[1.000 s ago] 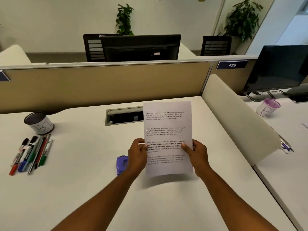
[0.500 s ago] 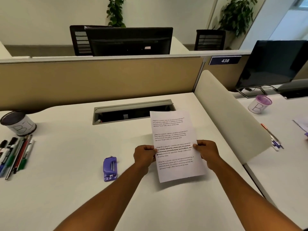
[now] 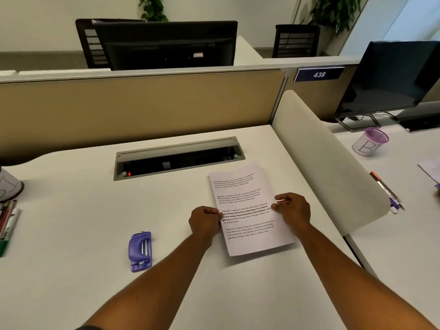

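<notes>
Head view: printed sheet (image 3: 247,196) pinched at both long edges by left hand (image 3: 204,221) and right hand (image 3: 294,209), low over bench (image 3: 71,222) near right edge, long axis toward far edge; purple punch (image 3: 140,251) left, nearer left hand.

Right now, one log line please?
left hand: holds paper | right hand: holds paper | paper: printed side up | hole punch: untouched

One sheet (image 3: 247,206), one hole punch (image 3: 140,251), two monitors (image 3: 166,44) (image 3: 392,77)

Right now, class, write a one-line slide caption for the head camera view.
Left hand and right hand pinch a printed sheet by its side edges at a desk, purple hole punch alongside.
</notes>
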Demonstrator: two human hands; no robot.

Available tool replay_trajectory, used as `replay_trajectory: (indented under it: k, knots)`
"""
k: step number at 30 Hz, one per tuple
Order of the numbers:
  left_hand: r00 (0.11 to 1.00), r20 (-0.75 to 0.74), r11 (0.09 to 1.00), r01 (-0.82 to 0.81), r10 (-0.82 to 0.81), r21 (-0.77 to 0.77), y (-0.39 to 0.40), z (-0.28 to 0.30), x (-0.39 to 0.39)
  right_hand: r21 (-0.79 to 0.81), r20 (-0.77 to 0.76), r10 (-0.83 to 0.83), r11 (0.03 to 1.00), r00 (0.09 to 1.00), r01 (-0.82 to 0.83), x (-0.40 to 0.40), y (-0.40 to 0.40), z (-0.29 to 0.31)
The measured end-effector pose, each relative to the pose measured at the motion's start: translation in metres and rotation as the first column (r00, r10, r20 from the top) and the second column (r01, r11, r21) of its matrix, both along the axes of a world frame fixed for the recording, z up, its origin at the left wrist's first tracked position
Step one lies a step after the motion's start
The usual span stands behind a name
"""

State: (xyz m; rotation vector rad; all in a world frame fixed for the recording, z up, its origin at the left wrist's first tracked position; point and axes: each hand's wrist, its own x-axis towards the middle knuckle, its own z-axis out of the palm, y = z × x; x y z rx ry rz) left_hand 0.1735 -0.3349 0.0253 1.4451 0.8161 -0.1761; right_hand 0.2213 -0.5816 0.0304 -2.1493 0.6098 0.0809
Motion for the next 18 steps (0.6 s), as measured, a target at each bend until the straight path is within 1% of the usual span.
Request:
replay_trajectory:
  k: [3,9,14,18]
  knots:
    - [1.0,-0.017,0.997,0.001,0.0,0.077,-0.005,-0.006,0.011,-0.007,-0.007,0.006,1.0,1.0,-0.006,0.009,-0.001,-0.007]
    - [1.0,-0.022,0.995,-0.003,0.005,0.1,-0.011,-0.014,0.028,-0.006,0.015,0.019,1.0,1.0,-0.019,0.028,0.001,-0.021]
    - [0.999,-0.034,0.985,0.027,-0.021,0.173,-0.008,-0.015,0.037,-0.092,0.035,0.045,0.995,0.998,-0.041,0.04,0.004,-0.027]
    - [0.997,-0.047,0.981,0.063,-0.055,0.184,-0.005,-0.012,0.042,-0.119,0.047,0.08,0.99,0.996,-0.074,0.046,0.007,-0.027]
